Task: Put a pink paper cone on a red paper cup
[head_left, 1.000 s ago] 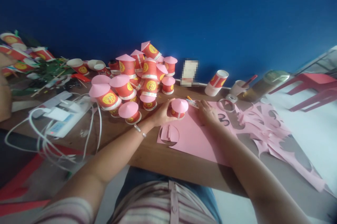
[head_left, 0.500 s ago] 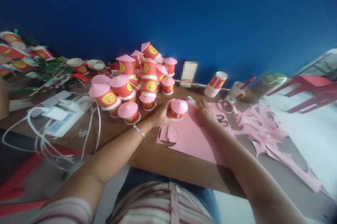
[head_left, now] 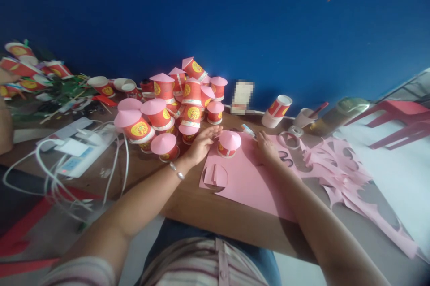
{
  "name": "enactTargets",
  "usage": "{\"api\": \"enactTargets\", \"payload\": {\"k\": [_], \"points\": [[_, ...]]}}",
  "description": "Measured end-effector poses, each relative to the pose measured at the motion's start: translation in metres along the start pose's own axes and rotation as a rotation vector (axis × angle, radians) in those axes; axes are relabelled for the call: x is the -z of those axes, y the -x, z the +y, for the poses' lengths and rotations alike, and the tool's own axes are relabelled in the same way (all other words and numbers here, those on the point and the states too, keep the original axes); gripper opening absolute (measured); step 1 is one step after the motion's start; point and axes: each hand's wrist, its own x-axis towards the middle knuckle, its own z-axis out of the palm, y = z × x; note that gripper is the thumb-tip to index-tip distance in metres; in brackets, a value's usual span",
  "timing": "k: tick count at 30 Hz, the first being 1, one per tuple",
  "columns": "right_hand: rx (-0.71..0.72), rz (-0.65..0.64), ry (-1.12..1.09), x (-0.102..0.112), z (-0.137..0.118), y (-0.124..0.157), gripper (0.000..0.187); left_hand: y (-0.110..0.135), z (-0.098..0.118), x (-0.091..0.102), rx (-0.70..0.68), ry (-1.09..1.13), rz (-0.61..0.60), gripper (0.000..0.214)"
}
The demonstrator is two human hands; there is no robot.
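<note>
Nearest me lies a smooth, flat pink paper sheet [head_left: 248, 183]. My left hand [head_left: 200, 143] is spread wide, its fingers just beside the small red paper cup with a pink cone lid [head_left: 229, 143], which stands on the sheet. My right hand [head_left: 268, 148] rests on the sheet; I cannot tell whether it grips anything. Beyond my fingertips is a heap of similar cone-topped cups [head_left: 183, 97].

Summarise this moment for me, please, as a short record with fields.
left hand: open, fingers spread, beside the capped cup; contact unclear
capped cup: red paper cup with a pink cone lid, upright on the pink sheet
right hand: resting on the pink sheet, near a pen; grip unclear
cup pile: similar capped cups, heaped behind the left hand
scissors: on the sheet, right of the right hand
offcuts: pink scraps, far right
power strip: left of the cup pile
</note>
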Motion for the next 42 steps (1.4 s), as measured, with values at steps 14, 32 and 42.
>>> {"api": "enactTargets", "payload": {"k": [14, 32, 42], "points": [[0.092, -0.028, 0.021, 0.005, -0.006, 0.002, 0.042, 0.003, -0.003, -0.007, -0.154, -0.446, 0.241, 0.039], [0.176, -0.207, 0.014, 0.043, 0.012, 0.007, 0.042, 0.000, -0.013, 0.002, -0.153, -0.486, 0.199, 0.031], [0.184, -0.181, -0.004, 0.047, -0.007, 0.017, 0.029, 0.002, -0.011, 0.004, -0.188, -0.626, 0.134, 0.016]]}}
